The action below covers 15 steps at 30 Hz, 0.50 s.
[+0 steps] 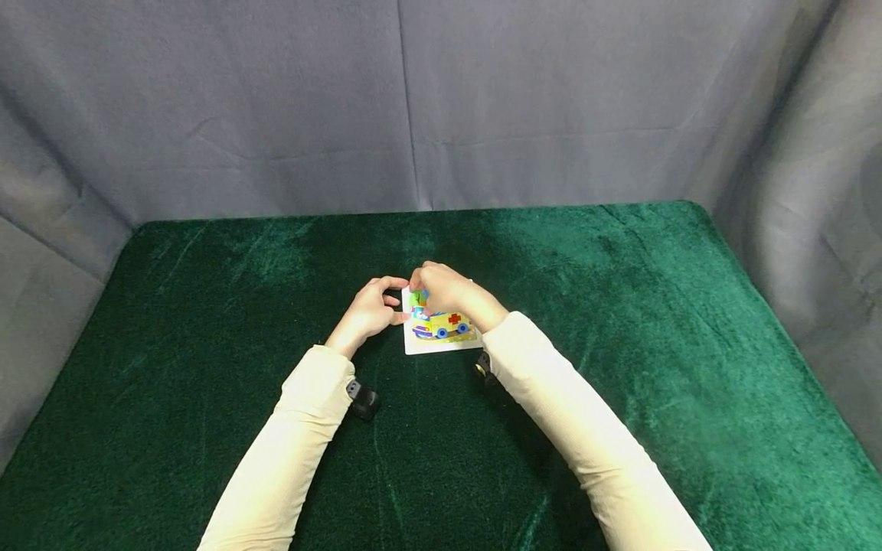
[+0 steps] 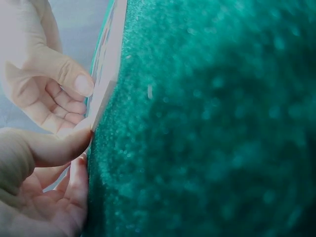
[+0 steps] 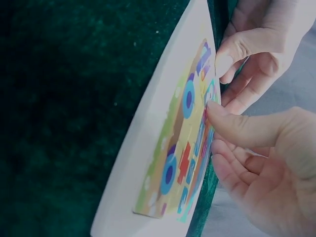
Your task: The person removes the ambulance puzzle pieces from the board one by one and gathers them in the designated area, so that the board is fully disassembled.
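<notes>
A white-bordered picture board (image 1: 441,347) lies flat on the green cloth, showing a yellow ambulance (image 3: 183,148) with a red cross and blue wheels. At its left edge is my left hand (image 1: 367,310), thumb and forefinger spread along the border. In the left wrist view, the left thumb (image 2: 64,145) touches the board's edge. My right hand (image 1: 446,289) reaches over the upper left part of the picture. Its thumb (image 3: 234,121) touches the printed surface, with curled fingers close by. Whether those fingers pinch a separate piece is hidden.
Green plush cloth (image 1: 207,321) covers the table around the board. Grey curtains (image 1: 276,107) hang behind and at both sides. A small black camera (image 1: 364,399) sits on the left wrist, another (image 1: 485,367) by the right cuff.
</notes>
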{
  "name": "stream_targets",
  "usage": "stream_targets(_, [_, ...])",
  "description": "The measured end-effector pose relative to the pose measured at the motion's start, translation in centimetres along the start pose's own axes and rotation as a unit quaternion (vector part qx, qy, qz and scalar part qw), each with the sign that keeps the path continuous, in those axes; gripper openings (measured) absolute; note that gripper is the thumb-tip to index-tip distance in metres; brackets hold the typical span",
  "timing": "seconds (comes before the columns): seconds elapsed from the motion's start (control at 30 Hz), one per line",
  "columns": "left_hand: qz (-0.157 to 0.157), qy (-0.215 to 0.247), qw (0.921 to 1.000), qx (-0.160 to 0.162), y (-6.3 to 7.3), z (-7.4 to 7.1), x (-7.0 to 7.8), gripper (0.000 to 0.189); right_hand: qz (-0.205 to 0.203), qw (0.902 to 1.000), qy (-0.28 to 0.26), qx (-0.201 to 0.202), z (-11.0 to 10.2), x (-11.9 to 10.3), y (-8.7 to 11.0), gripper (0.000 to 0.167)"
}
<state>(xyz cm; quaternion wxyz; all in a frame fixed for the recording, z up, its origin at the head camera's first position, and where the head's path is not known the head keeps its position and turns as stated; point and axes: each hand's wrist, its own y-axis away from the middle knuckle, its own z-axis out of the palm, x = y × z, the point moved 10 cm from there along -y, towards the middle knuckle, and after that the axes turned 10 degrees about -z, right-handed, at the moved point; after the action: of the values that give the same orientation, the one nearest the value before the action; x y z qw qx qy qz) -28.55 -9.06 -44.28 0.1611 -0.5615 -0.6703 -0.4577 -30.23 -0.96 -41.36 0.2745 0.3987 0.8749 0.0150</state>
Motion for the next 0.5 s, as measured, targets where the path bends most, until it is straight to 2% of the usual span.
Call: stream_targets(0.5, [0.004, -0.002, 1.0, 0.003, -0.21, -0.04, -0.11, 0.057, -0.002, 0.9993, -0.032, -0.021, 0.26, 0.74, -0.48, 0.039])
